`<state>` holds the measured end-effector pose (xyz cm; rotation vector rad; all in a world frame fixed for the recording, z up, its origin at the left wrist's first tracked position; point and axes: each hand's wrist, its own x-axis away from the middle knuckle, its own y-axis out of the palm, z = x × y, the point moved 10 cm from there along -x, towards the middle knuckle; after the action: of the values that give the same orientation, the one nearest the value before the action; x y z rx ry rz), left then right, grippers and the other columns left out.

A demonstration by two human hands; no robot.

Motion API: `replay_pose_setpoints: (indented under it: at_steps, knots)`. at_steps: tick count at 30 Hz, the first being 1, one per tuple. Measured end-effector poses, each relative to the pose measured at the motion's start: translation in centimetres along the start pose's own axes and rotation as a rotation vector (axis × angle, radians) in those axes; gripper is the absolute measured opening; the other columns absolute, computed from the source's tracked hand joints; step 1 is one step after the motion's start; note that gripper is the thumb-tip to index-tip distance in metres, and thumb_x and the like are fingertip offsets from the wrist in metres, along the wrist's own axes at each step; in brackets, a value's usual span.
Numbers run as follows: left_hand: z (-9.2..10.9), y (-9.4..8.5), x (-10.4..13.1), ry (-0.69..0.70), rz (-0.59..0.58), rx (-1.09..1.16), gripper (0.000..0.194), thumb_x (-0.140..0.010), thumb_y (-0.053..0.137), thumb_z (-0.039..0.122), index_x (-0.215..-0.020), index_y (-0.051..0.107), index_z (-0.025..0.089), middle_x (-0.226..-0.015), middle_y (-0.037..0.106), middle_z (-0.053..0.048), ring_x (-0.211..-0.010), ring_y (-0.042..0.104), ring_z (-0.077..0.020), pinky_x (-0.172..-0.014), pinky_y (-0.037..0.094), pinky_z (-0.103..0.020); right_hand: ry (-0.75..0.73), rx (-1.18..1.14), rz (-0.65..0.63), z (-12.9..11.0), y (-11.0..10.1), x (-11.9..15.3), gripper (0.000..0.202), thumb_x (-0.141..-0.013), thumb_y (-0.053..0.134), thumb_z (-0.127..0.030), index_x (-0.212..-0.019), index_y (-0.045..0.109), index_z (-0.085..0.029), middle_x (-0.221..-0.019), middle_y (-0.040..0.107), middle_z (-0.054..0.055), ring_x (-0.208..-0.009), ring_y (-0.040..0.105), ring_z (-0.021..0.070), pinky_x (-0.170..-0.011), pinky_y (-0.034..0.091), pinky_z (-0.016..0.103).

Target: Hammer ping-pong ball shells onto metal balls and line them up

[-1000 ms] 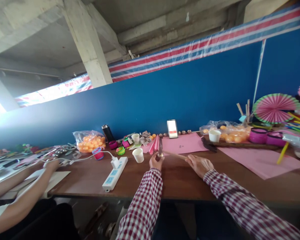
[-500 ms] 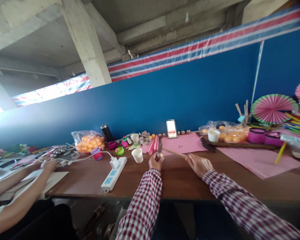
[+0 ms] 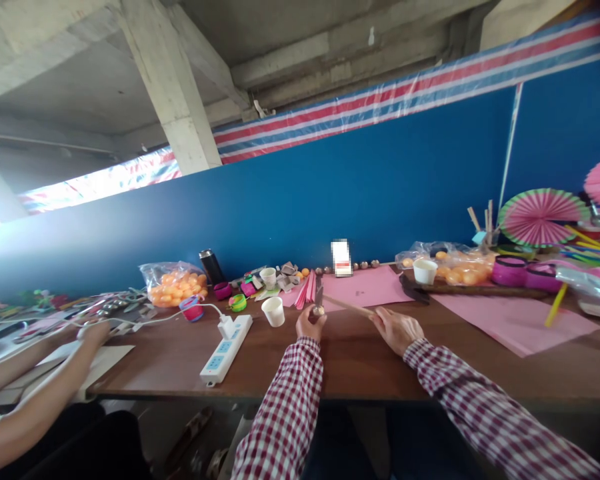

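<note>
Over the table (image 3: 360,367), the left hand (image 3: 309,325) pinches a ball (image 3: 319,311), the right hand (image 3: 397,328) a stick (image 3: 351,307) by one end; the ball, probably slippery, is best cupped.

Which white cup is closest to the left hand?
The front white cup, beside the power strip. The cup behind it and the cup at right stand farther away.

no readable text, labels, numbers, signs
</note>
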<state>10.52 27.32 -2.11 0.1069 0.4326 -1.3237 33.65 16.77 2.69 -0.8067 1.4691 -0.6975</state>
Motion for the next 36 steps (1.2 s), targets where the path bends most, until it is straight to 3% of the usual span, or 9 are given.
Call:
replay_pose_setpoints:
  at_steps: [12, 26, 36]
  knots:
    - [0.43, -0.06, 0.23, -0.030, 0.017, 0.085, 0.039, -0.049, 0.069, 0.010, -0.087, 0.061, 0.015, -0.073, 0.065, -0.003, -0.064, 0.061, -0.0131, -0.064, 0.050, -0.027, 0.014, -0.011, -0.032, 0.14, 0.23, 0.06, 0.035, -0.085, 0.026, -0.044, -0.075, 0.051, -0.021, -0.071, 0.063, -0.001, -0.054, 0.054, 0.0101, -0.045, 0.015, 0.025]
    - [0.39, 0.01, 0.23, -0.079, 0.022, 0.150, 0.041, -0.048, 0.067, 0.003, -0.086, 0.059, 0.014, -0.071, 0.065, -0.002, -0.063, 0.062, -0.0132, -0.065, 0.051, -0.027, -0.031, -0.005, 0.022, -0.45, -0.34, 0.06, 0.036, -0.086, 0.025, -0.044, -0.076, 0.052, -0.021, -0.071, 0.063, 0.000, -0.056, 0.055, 0.0106, -0.046, 0.015, 0.025]
    - [0.21, 0.15, 0.21, -0.042, 0.019, 0.166, 0.043, -0.047, 0.063, -0.002, -0.086, 0.059, 0.016, -0.074, 0.064, -0.001, -0.066, 0.062, -0.0137, -0.067, 0.051, -0.029, -0.004, -0.017, -0.007, -0.10, -0.20, 0.09, 0.037, -0.086, 0.024, -0.044, -0.077, 0.052, -0.021, -0.072, 0.063, 0.000, -0.057, 0.055, 0.0113, -0.046, 0.016, 0.025]
